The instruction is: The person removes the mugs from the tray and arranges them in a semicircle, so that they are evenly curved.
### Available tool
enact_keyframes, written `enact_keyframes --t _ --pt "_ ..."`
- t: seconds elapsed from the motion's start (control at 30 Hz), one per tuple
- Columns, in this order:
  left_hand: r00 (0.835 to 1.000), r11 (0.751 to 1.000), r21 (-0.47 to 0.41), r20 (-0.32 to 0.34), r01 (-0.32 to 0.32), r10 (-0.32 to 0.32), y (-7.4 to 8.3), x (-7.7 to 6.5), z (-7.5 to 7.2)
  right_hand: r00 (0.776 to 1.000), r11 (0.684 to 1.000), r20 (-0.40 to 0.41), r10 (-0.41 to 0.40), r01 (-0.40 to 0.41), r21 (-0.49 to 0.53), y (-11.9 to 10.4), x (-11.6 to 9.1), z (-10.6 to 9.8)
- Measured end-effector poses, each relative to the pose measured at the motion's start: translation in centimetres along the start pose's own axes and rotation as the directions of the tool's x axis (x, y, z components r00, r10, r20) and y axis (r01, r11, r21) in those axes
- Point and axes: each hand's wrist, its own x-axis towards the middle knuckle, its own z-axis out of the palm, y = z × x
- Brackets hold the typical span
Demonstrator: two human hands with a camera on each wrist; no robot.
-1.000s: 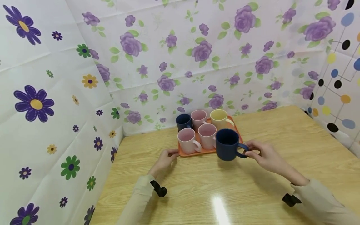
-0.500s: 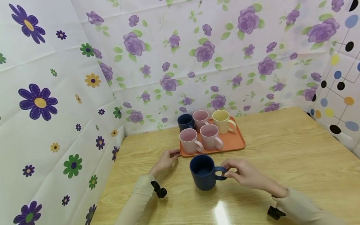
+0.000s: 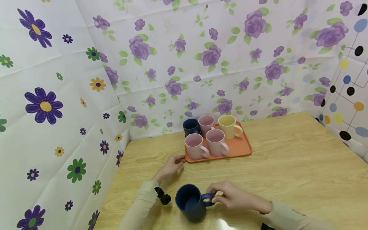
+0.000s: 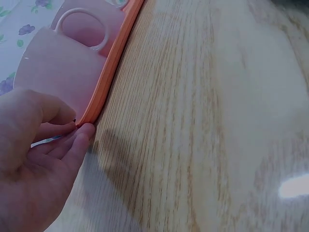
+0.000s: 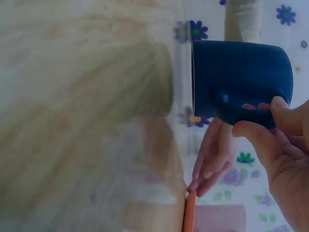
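Observation:
My right hand [image 3: 235, 196] pinches the handle of a dark blue mug [image 3: 191, 209] at the near side of the table. The mug is upright, and in the right wrist view a narrow gap shows between its base [image 5: 194, 79] and the tabletop. With thumb and fingertips, my left hand [image 3: 169, 167] pinches the near left corner of an orange tray [image 3: 241, 148]; the left wrist view shows the tray's rim [image 4: 104, 87] running away from those fingers. On the tray stand a small dark blue mug [image 3: 191, 127], a yellow mug [image 3: 227, 127] and several pink mugs [image 3: 195, 150].
The wooden table [image 3: 287, 159] stretches right of the tray. Behind it hangs a white cloth wall [image 3: 161, 64] with purple roses, close to the tray's back. Another flowered cloth [image 3: 57, 134] closes the left side, and a dotted one [image 3: 350, 95] the right.
My right hand has carried the dark blue mug from over the tray's right front toward me and to the left, lower down. My left hand has stayed at the tray's corner.

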Motion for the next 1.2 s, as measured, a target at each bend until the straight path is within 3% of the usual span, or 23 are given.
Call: enact_keyframes --t 0.2,0.47,0.77,0.87,1.03,1.2 --pt "1.000 1.000 0.017 0.003 0.007 -0.007 0.7 -0.4 0.2 0.998 1.000 0.057 -0.009 0.009 0.003 -0.6 0.7 1.8" --pt "1.000 0.999 0.040 0.017 0.018 -0.019 1.0 -0.5 0.1 0.985 0.988 0.147 0.094 -0.110 0.108 -0.4 1.7 3.1" --pt "0.999 0.999 0.053 0.042 -0.008 0.005 0.6 -0.4 0.2 0.973 0.976 0.192 0.126 -0.156 0.150 -0.1 2.8 3.8" --pt "0.999 0.999 0.051 0.035 0.001 -0.003 0.5 -0.4 0.3 0.950 0.947 0.256 0.178 -0.236 0.216 0.0 2.9 3.6" --pt "0.999 0.999 0.036 0.005 0.036 -0.036 0.5 -0.5 0.4 0.896 0.859 0.377 0.237 -0.374 0.349 0.2 3.3 2.4" --pt "0.999 0.999 0.033 -0.001 0.035 -0.035 0.5 -0.6 0.4 0.886 0.834 0.359 0.293 -0.421 0.356 1.0 3.0 0.6"
